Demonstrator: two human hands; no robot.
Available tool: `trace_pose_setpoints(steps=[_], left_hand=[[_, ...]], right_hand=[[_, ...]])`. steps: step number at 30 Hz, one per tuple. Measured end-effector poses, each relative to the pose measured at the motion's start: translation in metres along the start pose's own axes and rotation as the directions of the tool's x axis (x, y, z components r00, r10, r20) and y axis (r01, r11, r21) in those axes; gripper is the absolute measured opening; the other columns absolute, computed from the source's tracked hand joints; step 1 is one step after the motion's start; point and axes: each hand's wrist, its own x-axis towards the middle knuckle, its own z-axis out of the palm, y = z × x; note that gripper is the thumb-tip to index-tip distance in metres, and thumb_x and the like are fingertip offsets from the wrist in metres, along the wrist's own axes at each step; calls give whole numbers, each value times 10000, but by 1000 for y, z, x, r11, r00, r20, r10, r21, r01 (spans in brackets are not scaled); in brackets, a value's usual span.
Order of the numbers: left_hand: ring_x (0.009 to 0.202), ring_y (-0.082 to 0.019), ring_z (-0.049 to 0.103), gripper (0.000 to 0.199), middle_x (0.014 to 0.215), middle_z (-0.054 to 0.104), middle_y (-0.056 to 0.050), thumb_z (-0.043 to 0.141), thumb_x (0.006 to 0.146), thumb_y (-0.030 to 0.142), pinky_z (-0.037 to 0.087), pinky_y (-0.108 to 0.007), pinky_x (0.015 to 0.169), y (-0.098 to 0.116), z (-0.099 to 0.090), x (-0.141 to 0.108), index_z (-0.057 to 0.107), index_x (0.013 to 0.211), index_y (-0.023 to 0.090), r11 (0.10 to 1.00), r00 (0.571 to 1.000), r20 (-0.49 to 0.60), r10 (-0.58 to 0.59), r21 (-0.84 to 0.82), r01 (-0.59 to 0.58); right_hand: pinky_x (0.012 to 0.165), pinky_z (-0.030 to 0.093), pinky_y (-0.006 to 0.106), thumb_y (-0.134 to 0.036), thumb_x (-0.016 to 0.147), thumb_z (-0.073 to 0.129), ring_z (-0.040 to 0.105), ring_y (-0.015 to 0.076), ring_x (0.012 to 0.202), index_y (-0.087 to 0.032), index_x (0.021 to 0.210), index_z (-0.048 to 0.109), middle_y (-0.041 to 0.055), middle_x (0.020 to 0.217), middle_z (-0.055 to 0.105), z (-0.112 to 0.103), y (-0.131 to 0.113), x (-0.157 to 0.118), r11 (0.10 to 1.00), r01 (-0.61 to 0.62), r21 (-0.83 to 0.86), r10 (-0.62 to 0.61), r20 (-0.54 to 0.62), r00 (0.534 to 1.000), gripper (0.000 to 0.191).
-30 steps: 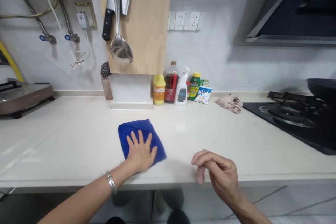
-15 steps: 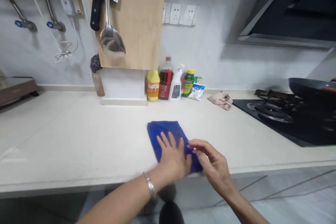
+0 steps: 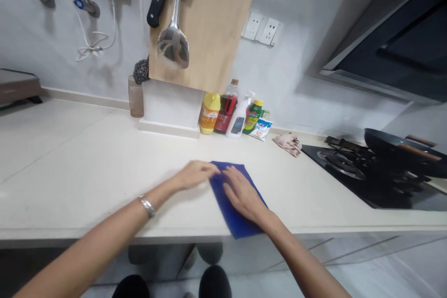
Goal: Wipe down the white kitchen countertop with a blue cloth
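Note:
A folded blue cloth [image 3: 228, 209] lies flat on the pale countertop, its near corner at the front edge. My left hand [image 3: 193, 174], a silver bracelet at its wrist, is at the cloth's upper left corner. Its fingers come together on that edge in a pinch, slightly blurred. Across the middle of the cloth rests my right hand [image 3: 244, 195], palm down with fingers stretched out. It covers part of the cloth's upper surface.
Along the wall stand a yellow bottle [image 3: 210, 114], a dark bottle with a red label [image 3: 225, 114], a white spray bottle [image 3: 238, 118] and a green bottle [image 3: 253, 116]. A crumpled rag [image 3: 288, 143] lies beside the black stove [image 3: 363, 191], which holds a wok [image 3: 391, 149]. A spatula [image 3: 173, 49] hangs above.
My left hand has moved from lying spread on the cloth to its upper left corner. My right hand has shifted from the right edge onto the cloth. The view has tilted.

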Motion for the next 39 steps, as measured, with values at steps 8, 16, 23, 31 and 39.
trace_pose_setpoints(steps=[8,16,23,31,39], left_hand=[[774,-171,702,464,1058,717,-115,512,836,490,539,-225,548,-47,-108,-42,661,1109,145,964,827,-507,-244,-222,148],[459,-91,573,385,797,731,-43,443,869,389,414,-186,420,-80,-96,-39,686,1065,162,984,871,-459,-174,-62,164],[411,-91,505,438,688,709,-10,421,864,438,420,-208,469,-86,-89,-33,696,1074,169,982,882,-445,-157,26,187],[462,-45,458,451,629,650,109,414,850,484,376,-149,554,-78,-103,-41,686,1104,230,938,797,-566,-212,110,328],[546,-16,455,472,632,628,201,404,842,593,322,-116,632,-87,-111,-44,610,1192,353,861,813,-463,-353,179,476]], right_hand=[[1186,98,556,-461,995,299,35,355,1478,-94,1532,278,136,1606,160,14,-23,13,925,-173,-337,263,240,935,651],[1147,145,635,-464,997,352,77,413,1463,-183,1561,207,146,1611,140,33,-99,13,931,-164,-325,253,254,934,646],[1081,-24,752,-425,1003,342,-48,415,1459,-135,1535,266,202,1603,95,55,-169,41,987,-29,-157,83,343,936,610],[1081,-43,758,-517,988,336,-71,420,1457,-82,1521,241,220,1603,60,71,-219,55,995,98,19,-99,349,932,694],[1179,71,622,-539,1008,337,50,282,1491,-268,1529,242,55,1621,158,11,-138,11,968,215,133,-248,345,905,596]])
